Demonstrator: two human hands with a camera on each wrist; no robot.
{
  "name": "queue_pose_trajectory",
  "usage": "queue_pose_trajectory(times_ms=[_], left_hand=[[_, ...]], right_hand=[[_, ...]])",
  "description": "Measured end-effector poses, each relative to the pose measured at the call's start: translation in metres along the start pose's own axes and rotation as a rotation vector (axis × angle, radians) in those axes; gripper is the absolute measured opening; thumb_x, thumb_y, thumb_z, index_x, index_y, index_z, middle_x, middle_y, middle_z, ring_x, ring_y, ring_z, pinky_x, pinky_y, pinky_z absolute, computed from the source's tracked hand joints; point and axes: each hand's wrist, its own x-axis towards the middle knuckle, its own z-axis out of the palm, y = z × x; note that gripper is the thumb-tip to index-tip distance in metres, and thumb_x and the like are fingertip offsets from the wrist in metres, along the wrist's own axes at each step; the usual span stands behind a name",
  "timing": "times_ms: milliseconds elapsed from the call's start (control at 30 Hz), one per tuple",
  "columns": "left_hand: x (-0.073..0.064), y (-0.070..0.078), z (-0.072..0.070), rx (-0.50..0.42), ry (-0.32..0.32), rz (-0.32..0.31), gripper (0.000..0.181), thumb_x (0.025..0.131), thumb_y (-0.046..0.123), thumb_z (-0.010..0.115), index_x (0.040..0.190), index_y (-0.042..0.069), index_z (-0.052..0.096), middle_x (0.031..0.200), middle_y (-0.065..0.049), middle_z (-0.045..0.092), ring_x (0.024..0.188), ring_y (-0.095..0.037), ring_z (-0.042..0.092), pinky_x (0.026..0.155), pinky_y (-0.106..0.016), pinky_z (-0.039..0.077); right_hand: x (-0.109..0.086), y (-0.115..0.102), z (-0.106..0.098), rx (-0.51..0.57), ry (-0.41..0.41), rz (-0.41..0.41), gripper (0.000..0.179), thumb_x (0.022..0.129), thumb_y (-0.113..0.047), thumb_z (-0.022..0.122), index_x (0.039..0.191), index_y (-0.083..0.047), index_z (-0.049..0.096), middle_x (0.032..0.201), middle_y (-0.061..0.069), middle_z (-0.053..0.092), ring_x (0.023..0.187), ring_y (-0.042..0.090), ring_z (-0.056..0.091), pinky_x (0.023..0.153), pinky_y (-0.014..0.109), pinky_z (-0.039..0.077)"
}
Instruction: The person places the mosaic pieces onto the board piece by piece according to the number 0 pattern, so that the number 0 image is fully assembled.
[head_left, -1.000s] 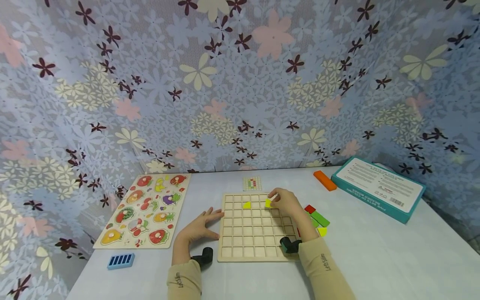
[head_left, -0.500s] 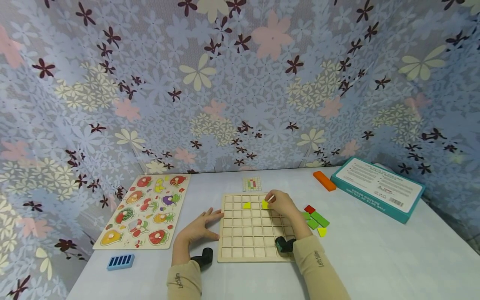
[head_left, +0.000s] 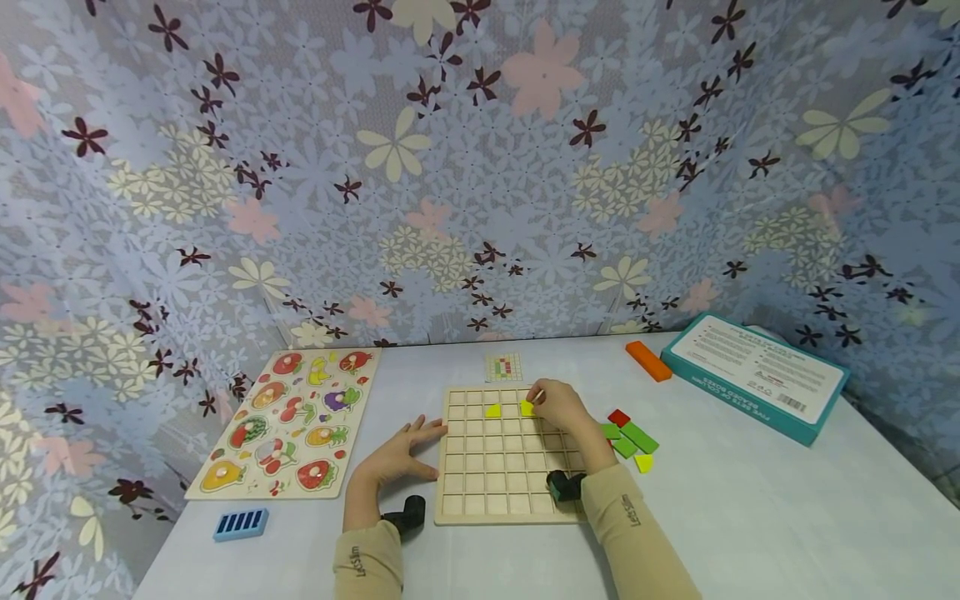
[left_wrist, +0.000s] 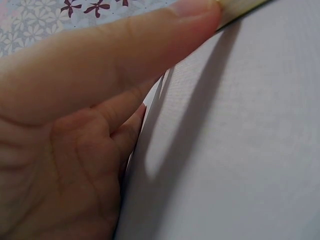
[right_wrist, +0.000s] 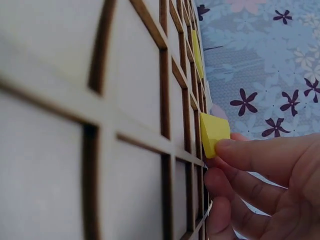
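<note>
A square wooden grid board (head_left: 507,482) lies in the middle of the table. Over its far rows my right hand (head_left: 561,408) pinches a yellow tile (right_wrist: 214,134) between thumb and fingers. In the right wrist view the tile stands tilted, its edge right at the grid ridges. A second yellow tile (head_left: 492,411), with one slanted side, sits in the grid a little to the left. My left hand (head_left: 396,457) rests beside the board, spread fingertips and thumb at its left edge. From the left wrist, the thumb (left_wrist: 125,50) meets the board's edge.
Right of the board lie loose red (head_left: 618,417), green (head_left: 640,437) and yellow (head_left: 644,463) tiles. Behind it is a small pattern card (head_left: 503,367). A fruit puzzle (head_left: 288,425) and a blue slotted block (head_left: 241,524) are left; an orange block (head_left: 648,361) and teal box (head_left: 757,375) right.
My right hand has shifted slightly left with the yellow tile, bringing it closer to the other yellow tile. The left hand has kept its place at the board's edge.
</note>
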Motion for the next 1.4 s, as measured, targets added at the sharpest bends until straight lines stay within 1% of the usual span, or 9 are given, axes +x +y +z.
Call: queue_pose_trajectory(times_ms=[333,500,633,900,1133,1300,1400], left_hand=[[-0.001,0.001,0.000,-0.006,0.000,-0.012,0.075,0.065,0.007,0.079,0.134,0.010,0.050,0.147,-0.009,0.033,0.140,-0.038,0.003,0.109,-0.061,0.002],[-0.002,0.002,0.001,-0.005,0.013,-0.031,0.075,0.064,0.008,0.080,0.134,0.012,0.050,0.147,-0.007,0.034,0.141,-0.035,0.004,0.110,-0.060,0.003],[-0.002,0.001,0.001,0.000,0.016,-0.036,0.076,0.065,0.008,0.080,0.134,0.012,0.050,0.147,-0.006,0.034,0.141,-0.034,0.005,0.110,-0.059,0.003],[-0.002,0.003,0.001,-0.006,0.002,-0.017,0.077,0.065,0.006,0.080,0.135,0.010,0.049,0.147,-0.009,0.034,0.141,-0.036,0.005,0.110,-0.059,0.002],[-0.001,0.003,0.001,-0.031,-0.008,-0.009,0.077,0.065,0.004,0.079,0.135,0.009,0.049,0.147,-0.010,0.034,0.141,-0.035,0.004,0.111,-0.058,0.001],[-0.002,0.003,0.000,-0.029,-0.009,-0.012,0.076,0.065,0.004,0.079,0.134,0.008,0.049,0.147,-0.010,0.033,0.141,-0.036,0.004,0.111,-0.058,0.000],[-0.002,0.004,0.000,-0.030,-0.009,-0.016,0.076,0.065,0.005,0.079,0.135,0.008,0.049,0.147,-0.010,0.033,0.141,-0.035,0.004,0.111,-0.057,0.000]], right_hand=[[0.004,0.002,0.002,-0.097,-0.012,-0.012,0.011,0.081,-0.002,0.065,0.092,-0.001,0.066,0.085,0.009,0.062,0.078,0.022,0.056,0.068,0.035,0.048],[0.004,0.001,0.002,-0.110,-0.032,-0.012,0.015,0.082,-0.002,0.064,0.096,-0.001,0.068,0.089,0.010,0.063,0.082,0.023,0.058,0.071,0.036,0.050],[0.003,0.001,0.002,-0.107,-0.039,-0.020,0.016,0.082,-0.002,0.063,0.098,0.000,0.068,0.090,0.010,0.064,0.083,0.024,0.059,0.070,0.035,0.050],[-0.003,0.003,-0.003,-0.072,-0.023,-0.027,0.021,0.084,-0.004,0.062,0.103,-0.002,0.067,0.093,0.011,0.063,0.085,0.026,0.059,0.067,0.035,0.051],[-0.012,0.011,-0.017,-0.011,-0.024,-0.046,0.024,0.084,-0.004,0.060,0.108,-0.002,0.064,0.087,0.009,0.061,0.076,0.022,0.055,0.062,0.033,0.047],[-0.020,0.026,-0.031,0.052,-0.062,-0.032,0.027,0.084,-0.003,0.060,0.111,-0.001,0.062,0.091,0.011,0.059,0.075,0.022,0.051,0.060,0.030,0.043],[-0.025,0.035,-0.043,0.098,-0.107,-0.030,0.027,0.085,-0.004,0.060,0.112,0.001,0.061,0.093,0.013,0.058,0.077,0.023,0.052,0.063,0.033,0.046]])
